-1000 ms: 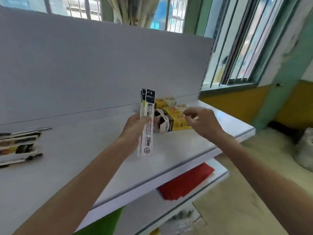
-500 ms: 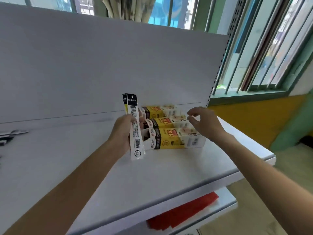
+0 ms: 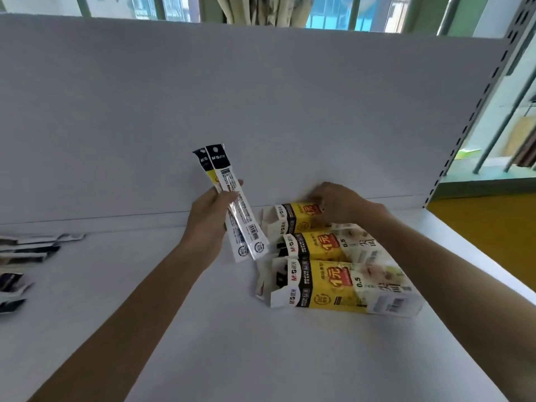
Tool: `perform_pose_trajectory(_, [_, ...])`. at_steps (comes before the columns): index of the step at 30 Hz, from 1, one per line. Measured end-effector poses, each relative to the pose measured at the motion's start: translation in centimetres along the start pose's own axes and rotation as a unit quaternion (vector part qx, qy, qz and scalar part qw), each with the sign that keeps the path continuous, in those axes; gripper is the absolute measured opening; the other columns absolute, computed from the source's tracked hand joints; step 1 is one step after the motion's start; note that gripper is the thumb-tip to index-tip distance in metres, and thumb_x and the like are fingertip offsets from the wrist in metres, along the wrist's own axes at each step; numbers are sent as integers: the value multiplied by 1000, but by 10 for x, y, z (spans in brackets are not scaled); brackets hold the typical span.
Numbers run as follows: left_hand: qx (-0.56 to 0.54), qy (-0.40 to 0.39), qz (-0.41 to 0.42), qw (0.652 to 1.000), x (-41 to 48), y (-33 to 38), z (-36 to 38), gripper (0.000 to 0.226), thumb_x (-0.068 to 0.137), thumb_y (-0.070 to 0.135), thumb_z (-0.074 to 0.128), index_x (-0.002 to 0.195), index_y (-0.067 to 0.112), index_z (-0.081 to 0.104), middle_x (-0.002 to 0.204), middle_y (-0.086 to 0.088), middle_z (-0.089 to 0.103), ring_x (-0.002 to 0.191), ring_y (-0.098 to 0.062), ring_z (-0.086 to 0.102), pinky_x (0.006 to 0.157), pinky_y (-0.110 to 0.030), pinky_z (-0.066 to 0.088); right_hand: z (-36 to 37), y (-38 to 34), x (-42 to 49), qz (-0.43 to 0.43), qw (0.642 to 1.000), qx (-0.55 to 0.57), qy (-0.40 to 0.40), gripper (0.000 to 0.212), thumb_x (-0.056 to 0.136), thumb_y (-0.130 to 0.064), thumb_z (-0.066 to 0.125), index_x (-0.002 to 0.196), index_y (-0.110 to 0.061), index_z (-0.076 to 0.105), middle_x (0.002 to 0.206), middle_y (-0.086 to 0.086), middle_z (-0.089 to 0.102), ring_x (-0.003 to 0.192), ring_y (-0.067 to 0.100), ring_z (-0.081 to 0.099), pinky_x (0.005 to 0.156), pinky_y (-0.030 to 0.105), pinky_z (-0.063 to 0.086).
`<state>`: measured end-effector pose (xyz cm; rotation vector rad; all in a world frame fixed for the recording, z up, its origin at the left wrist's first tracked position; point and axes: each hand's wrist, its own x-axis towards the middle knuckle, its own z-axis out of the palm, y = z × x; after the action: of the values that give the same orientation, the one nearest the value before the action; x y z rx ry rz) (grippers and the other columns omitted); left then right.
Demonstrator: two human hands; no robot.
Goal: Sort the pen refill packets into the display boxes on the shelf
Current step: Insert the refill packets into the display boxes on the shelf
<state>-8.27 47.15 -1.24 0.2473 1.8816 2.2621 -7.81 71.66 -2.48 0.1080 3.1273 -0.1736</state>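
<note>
Left hand [image 3: 206, 220]: packets [image 3: 232, 204]; right hand [image 3: 339, 203]: box [image 3: 291, 217]

We read "M&G" on the black tops of the two packets [image 3: 232, 204], with barcodes lower down. The yellow boxes [image 3: 342, 285] show us "M&G", a red "1元" and "0.5"; the nearest carries a barcode.

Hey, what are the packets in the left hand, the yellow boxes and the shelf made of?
Refill packets: thin plastic film, probably; clear glossy window, printed label. Display boxes: printed cardboard, likely; folded flaps, slight sheen. Shelf: smooth white painted metal or laminate; cannot tell which.
</note>
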Motion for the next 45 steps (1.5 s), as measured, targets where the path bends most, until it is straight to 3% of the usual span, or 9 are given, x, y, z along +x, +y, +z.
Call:
perform_pose_trajectory(4, [49, 48, 10, 998, -13, -1, -8, 23, 93, 12, 49, 97, 29, 64, 99, 12, 64, 99, -10, 56, 96, -28, 40, -5, 0, 4, -16, 1000, 3, 8, 41, 67, -35, 74, 103, -17, 66, 103, 5, 54, 92, 20, 52, 78, 32, 47])
perform_pose_trajectory(9, [-1, 110, 74, 991, -53, 17, -15, 18, 93, 8, 50, 86, 20, 62, 82, 5, 63, 75, -5, 60, 80, -20, 50, -24, 3, -18, -45, 983, 1, 178, 54, 71, -36, 72, 114, -9, 55, 108, 13, 56, 103, 28, 44, 83, 35, 38])
perform_pose_trajectory(16, [-62, 252, 201, 944, -129, 55, 9, 18, 92, 13, 53, 76, 20, 54, 74, 6, 56, 67, 0, 56, 63, -14, 49, -52, -14, -116, -165, 924, -6, 345, 49, 73, -36, 70, 111, -7, 59, 103, 10, 63, 101, 26, 47, 82, 34, 40])
perform_pose_trajectory(25, [90, 302, 293, 903, -200, 50, 50, 10, 88, 24, 58, 79, 27, 57, 77, 11, 62, 71, -1, 61, 70, -24, 52, -42, -36, -229, -208, 923, 133, 295, 59, 70, -45, 73, 114, -9, 56, 106, 3, 59, 99, 15, 49, 81, 29, 46])
perform_pose_trajectory(29, [163, 308, 311, 884, -216, 52, 62, 5, 88, 23, 60, 91, 19, 59, 77, 16, 61, 61, 14, 58, 54, -5, 45, -36, -41, -244, -191, 926, 167, 279, 56, 68, -45, 74, 111, -13, 57, 107, 1, 60, 100, 15, 51, 82, 37, 49])
perform_pose_trajectory(36, [315, 243, 263, 879, -220, 70, 64, 48, 78, 32, 72, 106, 14, 38, 83, 9, 50, 63, 5, 47, 44, 1, 37, -26, -48, -241, -149, 928, 242, 240, 47, 69, -43, 73, 106, -19, 58, 101, -5, 59, 91, 12, 55, 78, 32, 49])
perform_pose_trajectory(40, [310, 239, 259, 883, -214, 74, 55, 59, 83, 36, 65, 130, 15, 37, 96, 3, 54, 71, 0, 51, 49, 3, 37, -20, -49, -234, -131, 918, 289, 240, 45, 69, -39, 76, 107, -21, 59, 98, -9, 59, 87, 12, 58, 75, 29, 50])
perform_pose_trajectory(42, [295, 237, 301, 875, -211, 74, 52, 50, 86, 29, 62, 129, 16, 42, 103, 2, 57, 81, -6, 56, 54, 2, 41, -17, -50, -231, -128, 912, 309, 239, 44, 68, -39, 76, 106, -23, 59, 97, -10, 60, 87, 13, 60, 77, 35, 52])
perform_pose_trajectory(45, [358, 222, 345, 839, -207, 74, 50, 19, 89, 20, 56, 107, 18, 62, 95, 3, 65, 80, -6, 59, 58, -1, 43, -11, -52, -227, -133, 907, 324, 233, 46, 67, -43, 73, 106, -24, 59, 99, -10, 63, 89, 12, 60, 78, 40, 53])
